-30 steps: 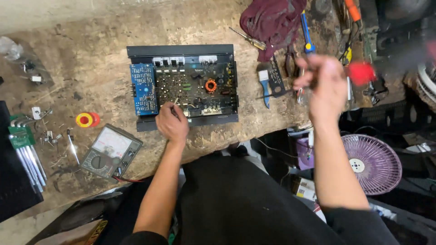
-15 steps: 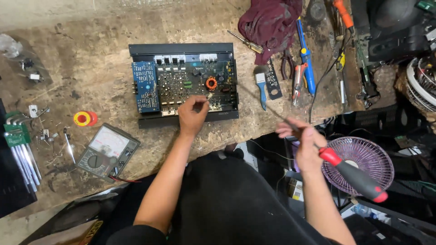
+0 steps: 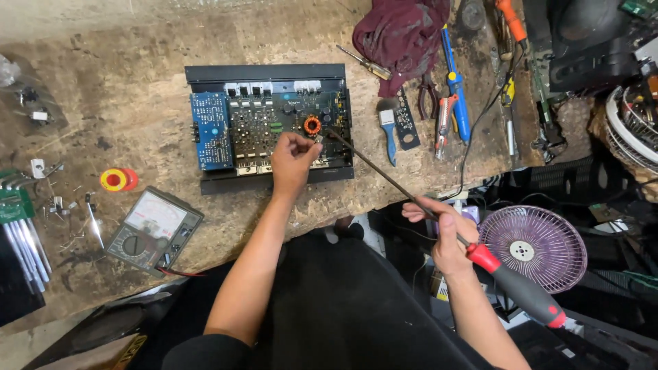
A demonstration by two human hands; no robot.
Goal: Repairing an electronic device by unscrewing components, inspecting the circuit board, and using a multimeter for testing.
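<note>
Since half a second ago the long screwdriver (image 3: 411, 199) has swung up and in: its tip, which then hung short of the board, now reaches the right part of the open amplifier (image 3: 271, 123), just beside the orange coil (image 3: 312, 125). The left hand (image 3: 293, 161) has shifted little and rests over the lower middle of the circuit board.

The left hand is closed, its fingertips pinched together around something small at the tool's tip; what it pinches is too small to tell. The right hand (image 3: 445, 236) is closed around the screwdriver's dark shaft, just ahead of the red and black handle (image 3: 524, 291), which trails down and to the right past the purple fan (image 3: 534, 247).

The screwdriver's long axis runs on a diagonal, from the handle low on the right, off the counter's (image 3: 123, 89) edge, up and left to the tip on the board. The amplifier lies flat on the counter straight ahead of the person, its long side running left to right, with the blue board (image 3: 211, 130) at its left end. The left hand is on it, far nearer than the right, which stays well back and reaches only through the tool. So tip and left fingertips meet at one spot near the coil.

A meter (image 3: 154, 229) lies on the counter at lower left, a blue-handled brush (image 3: 388, 133) just right of the amplifier.
</note>
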